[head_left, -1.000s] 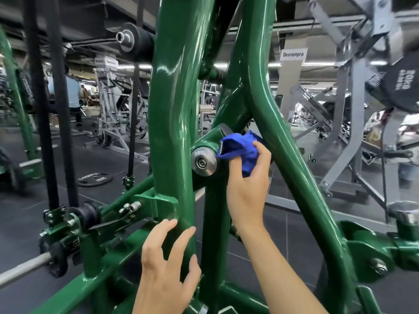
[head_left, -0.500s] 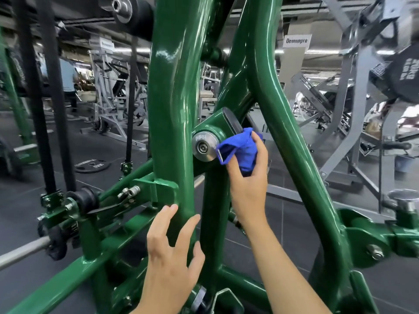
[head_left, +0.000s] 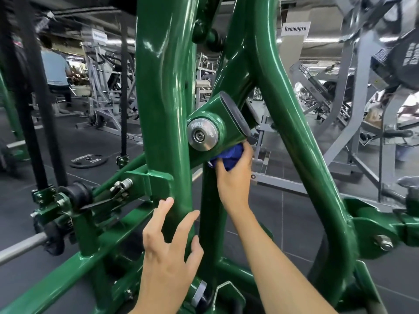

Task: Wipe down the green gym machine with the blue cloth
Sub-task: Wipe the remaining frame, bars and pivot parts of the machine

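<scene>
Cloth (head_left: 229,158) looks soft and light, best held bunched; right hand (head_left: 233,180) fingers clamp it beneath the pivot (head_left: 203,134); left hand (head_left: 169,248) fingers splay against the slick machine (head_left: 163,87).

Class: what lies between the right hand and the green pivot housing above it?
The bunched blue cloth, which the right hand presses against the underside of the green pivot housing, seen in the head view.

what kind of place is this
Almost certainly a commercial gym: grey weight machines fill the room behind the green machine frame, and a weight plate lies on the dark floor.
</scene>
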The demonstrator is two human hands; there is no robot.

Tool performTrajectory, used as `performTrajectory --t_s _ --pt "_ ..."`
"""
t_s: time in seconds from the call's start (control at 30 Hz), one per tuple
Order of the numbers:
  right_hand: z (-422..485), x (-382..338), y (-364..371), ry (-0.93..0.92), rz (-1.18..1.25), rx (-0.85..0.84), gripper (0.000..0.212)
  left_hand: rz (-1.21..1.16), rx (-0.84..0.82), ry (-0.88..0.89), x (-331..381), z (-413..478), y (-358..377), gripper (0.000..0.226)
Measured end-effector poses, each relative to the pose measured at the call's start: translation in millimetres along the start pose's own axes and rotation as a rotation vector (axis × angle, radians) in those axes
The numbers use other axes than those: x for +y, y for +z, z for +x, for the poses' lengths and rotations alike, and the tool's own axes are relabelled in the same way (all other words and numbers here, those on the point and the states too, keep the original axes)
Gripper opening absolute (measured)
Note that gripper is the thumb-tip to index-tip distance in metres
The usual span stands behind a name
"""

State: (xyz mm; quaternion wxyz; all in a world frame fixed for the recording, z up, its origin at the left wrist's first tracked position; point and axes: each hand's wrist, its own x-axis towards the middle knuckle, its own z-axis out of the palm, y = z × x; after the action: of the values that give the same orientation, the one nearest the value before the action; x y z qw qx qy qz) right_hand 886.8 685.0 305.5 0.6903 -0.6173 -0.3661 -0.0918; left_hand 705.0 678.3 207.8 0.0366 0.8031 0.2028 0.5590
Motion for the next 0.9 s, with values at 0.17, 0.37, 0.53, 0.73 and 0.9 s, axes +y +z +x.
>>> performTrajectory --t_s 0.17,0.37,0.53,0.73,0.9 --pt "-44.4 48.6 -3.4 0.137 -0.046 -0.045 0.078 0.003 -0.025 -0.011 1.2 -0.5 -0.2 0.052" --pt "-102.6 106.1 -12.2 0.391 -0.128 -0.157 0.08 -0.008 -0.015 -0.038 2.6 -0.8 -1.6 0.046" --pt "-119.9 139.5 -19.2 0.507 -0.274 -0.339 0.073 -0.016 0.004 -0.053 4.9 2.7 -7.2 0.044" --pt "-99.1 135.5 -25.2 0.435 -0.233 -0.365 0.075 -0.005 -0.012 -0.027 5.2 2.8 -6.4 0.039" --pt "-126.6 164.7 -38.5 0.485 -0.491 -0.651 0.067 -0.016 -0.002 -0.04 7.3 2.3 -2.7 0.039"
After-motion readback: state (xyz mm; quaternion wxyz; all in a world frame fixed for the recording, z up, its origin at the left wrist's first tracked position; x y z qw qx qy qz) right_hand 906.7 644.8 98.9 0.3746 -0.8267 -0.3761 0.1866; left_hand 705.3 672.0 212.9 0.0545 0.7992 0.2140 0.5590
